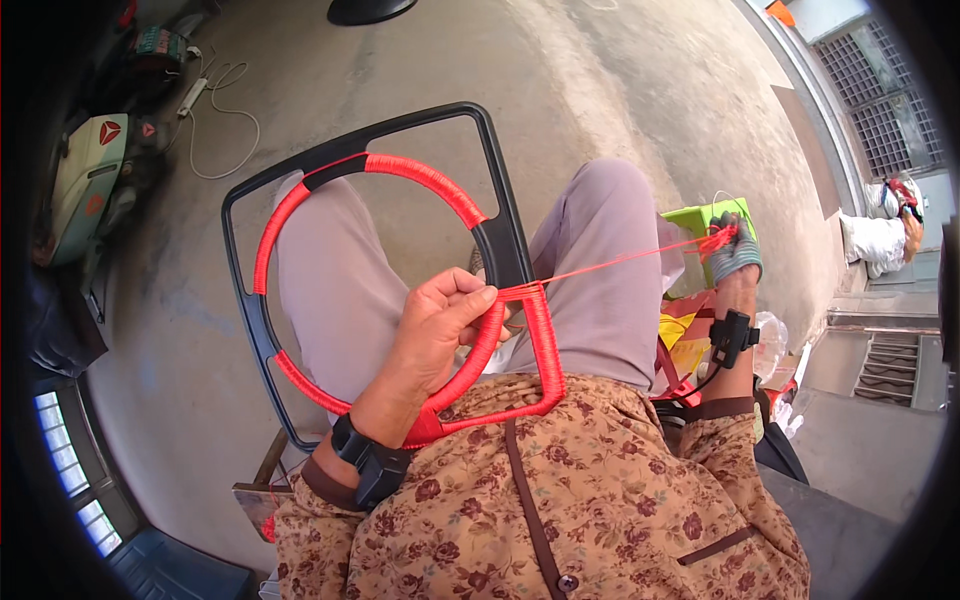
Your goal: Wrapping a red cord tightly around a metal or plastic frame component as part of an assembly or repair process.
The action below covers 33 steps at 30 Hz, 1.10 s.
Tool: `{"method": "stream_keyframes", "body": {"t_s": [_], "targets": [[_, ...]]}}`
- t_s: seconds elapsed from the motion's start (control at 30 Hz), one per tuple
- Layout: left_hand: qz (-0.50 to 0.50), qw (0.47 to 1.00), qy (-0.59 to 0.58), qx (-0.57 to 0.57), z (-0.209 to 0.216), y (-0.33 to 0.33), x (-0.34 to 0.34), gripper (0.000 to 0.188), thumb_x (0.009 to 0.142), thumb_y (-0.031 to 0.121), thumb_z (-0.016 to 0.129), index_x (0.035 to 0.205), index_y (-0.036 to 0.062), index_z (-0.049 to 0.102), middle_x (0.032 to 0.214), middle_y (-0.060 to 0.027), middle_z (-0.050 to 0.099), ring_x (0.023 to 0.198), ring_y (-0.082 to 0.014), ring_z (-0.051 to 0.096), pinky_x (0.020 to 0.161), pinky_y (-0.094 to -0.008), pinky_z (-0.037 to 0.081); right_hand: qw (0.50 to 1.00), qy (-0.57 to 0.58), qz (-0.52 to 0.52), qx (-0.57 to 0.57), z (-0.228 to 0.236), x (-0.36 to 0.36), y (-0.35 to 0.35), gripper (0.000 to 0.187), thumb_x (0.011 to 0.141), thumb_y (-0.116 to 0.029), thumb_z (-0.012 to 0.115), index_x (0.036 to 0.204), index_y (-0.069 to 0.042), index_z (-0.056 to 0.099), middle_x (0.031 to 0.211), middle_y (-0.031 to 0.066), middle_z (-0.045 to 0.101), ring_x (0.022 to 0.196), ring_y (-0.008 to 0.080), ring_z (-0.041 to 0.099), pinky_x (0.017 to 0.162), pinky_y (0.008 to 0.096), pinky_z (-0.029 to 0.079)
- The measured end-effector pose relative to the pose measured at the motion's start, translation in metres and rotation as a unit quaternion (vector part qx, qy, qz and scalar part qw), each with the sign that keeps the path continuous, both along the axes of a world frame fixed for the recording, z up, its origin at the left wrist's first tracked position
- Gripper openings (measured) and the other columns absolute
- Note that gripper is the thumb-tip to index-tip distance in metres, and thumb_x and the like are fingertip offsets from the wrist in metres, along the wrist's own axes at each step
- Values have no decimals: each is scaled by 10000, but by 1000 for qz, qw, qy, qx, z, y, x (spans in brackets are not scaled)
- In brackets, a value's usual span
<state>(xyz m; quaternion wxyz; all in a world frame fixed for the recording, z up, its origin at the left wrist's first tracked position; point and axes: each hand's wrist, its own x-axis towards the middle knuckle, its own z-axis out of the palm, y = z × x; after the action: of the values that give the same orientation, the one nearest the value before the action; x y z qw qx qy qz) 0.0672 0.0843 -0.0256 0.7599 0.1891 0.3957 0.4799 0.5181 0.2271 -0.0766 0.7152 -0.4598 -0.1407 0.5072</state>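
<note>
We are holding a black frame with an inner ring (497, 170) across our lap, mostly over the left thigh (345, 255), its lower edge meeting our floral shirt (600, 490). Its upper edge is reaching out over the concrete floor (560, 110), which is giving it room ahead; its right side is lying between our knees, while its left edge is standing out past the thigh.

Red cord is covering most of the ring in tight, glossy turns, with bare black showing at the upper left, left and right. The frame's lower right corner is also wearing red; its top and left bars are showing plain black.

Our left hand (440, 320) is pinching the wrapping on the ring's right side between thumb and bent fingers. From there a red strand (620, 259) is running straight over the right thigh to our right hand (733, 245), where gloved fingers are closing around a loose bunch of cord.

Just beside that hand, a lime-green container (685, 215) is bounding the right side. Farther off, a machine (95, 185) and a white power strip (192, 97) are edging the floor at left, and a grille (885, 100) is marking the right wall.
</note>
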Motion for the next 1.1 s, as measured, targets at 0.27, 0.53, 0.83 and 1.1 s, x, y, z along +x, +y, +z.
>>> {"method": "stream_keyframes", "body": {"t_s": [0.27, 0.53, 0.83, 1.1], "targets": [[-32, 999, -2, 9, 2, 1, -1, 76, 909, 114, 564, 890, 46, 537, 800, -106, 638, 663, -171, 645, 571, -281, 553, 995, 14, -100, -26, -12, 56, 1, 285, 973, -279, 447, 927, -24, 565, 822, 90, 632, 742, 226, 612, 773, 359, 526], [56, 992, -97, -60, -6, 7, -7, 180, 929, 164, 533, 1046, 30, 564, 955, -88, 644, 879, -177, 627, 746, -333, 525, 750, -390, 520, -125, 100, -165, -58, 306, 810, -92, 624, 1105, -18, 582, 932, 90, 648, 861, 207, 618, 791, 316, 498], [-1, 997, 70, -37, -25, -3, -14, 147, 913, 32, 516, 1049, 8, 568, 953, -66, 633, 828, -125, 609, 723, -250, 503, 673, -342, 654, 53, 49, -287, -64, 487, 788, -43, 668, 1233, -27, 472, 951, 117, 652, 858, 176, 627, 797, 296, 514], [245, 911, 282, 176, 1, -6, -6, 87, 881, -28, 559, 967, -15, 565, 864, -23, 594, 775, -73, 567, 702, -203, 462, 722, -517, 403, 222, 83, -293, -64, 416, 721, -43, 680, 1121, -31, 565, 1112, 118, 602, 1032, 320, 584, 885, 370, 479]]}}
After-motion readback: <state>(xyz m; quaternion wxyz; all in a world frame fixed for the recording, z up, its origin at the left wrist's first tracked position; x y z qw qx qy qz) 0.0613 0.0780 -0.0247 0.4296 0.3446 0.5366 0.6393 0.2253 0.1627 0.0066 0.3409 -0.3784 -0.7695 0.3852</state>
